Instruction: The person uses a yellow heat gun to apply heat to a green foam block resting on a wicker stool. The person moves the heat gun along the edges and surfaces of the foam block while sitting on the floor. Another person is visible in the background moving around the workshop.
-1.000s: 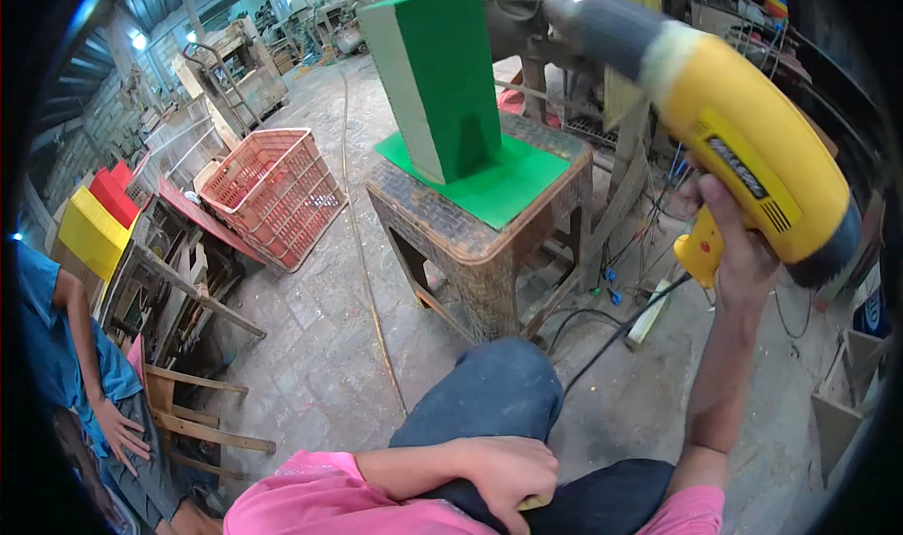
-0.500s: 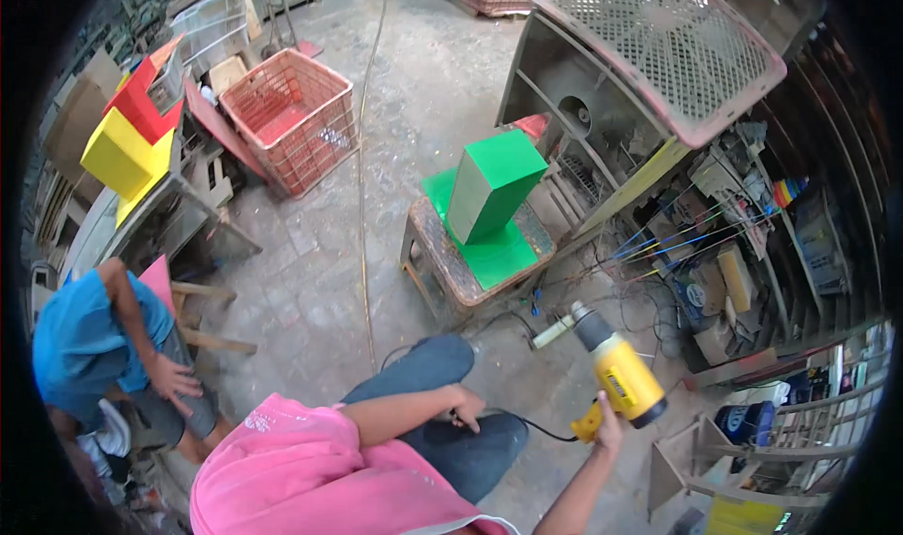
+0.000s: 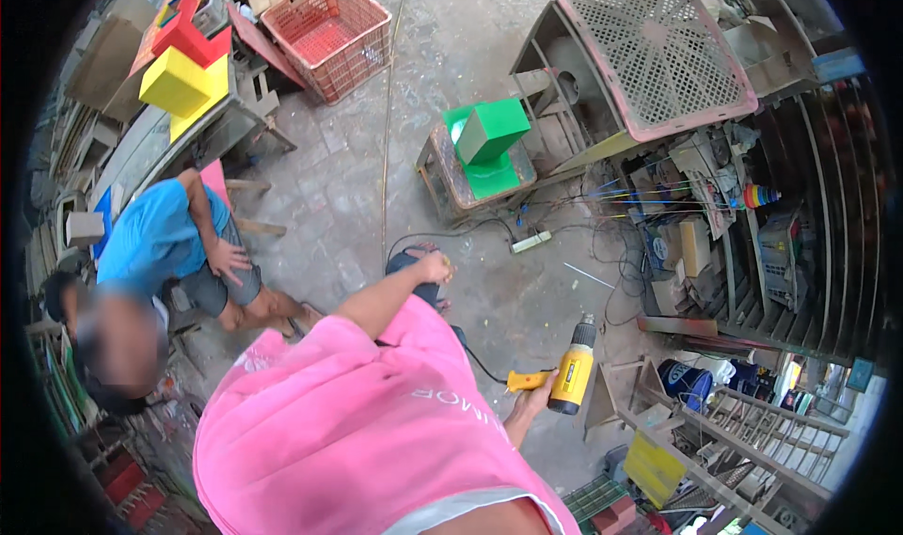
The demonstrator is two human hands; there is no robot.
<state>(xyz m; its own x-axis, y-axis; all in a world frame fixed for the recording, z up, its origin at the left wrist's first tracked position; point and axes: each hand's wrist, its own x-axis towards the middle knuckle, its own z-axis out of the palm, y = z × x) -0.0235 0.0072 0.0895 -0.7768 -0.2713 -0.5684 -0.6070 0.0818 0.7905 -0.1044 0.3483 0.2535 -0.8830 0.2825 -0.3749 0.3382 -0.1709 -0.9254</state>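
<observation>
While right hand (image 3: 536,400) clasps heat gun (image 3: 573,375), nozzle (image 3: 584,331) juts forward past grip; left hand (image 3: 435,268): closure unclear.

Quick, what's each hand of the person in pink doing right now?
Left hand: curled closed; can't tell if anything is inside.
Right hand: closed, holding the yellow heat gun.

Soft, even light reaches the heat gun (image 3: 573,377) I hold; shelves (image 3: 837,187) at right lie dark, bending toward the black rim.
</observation>
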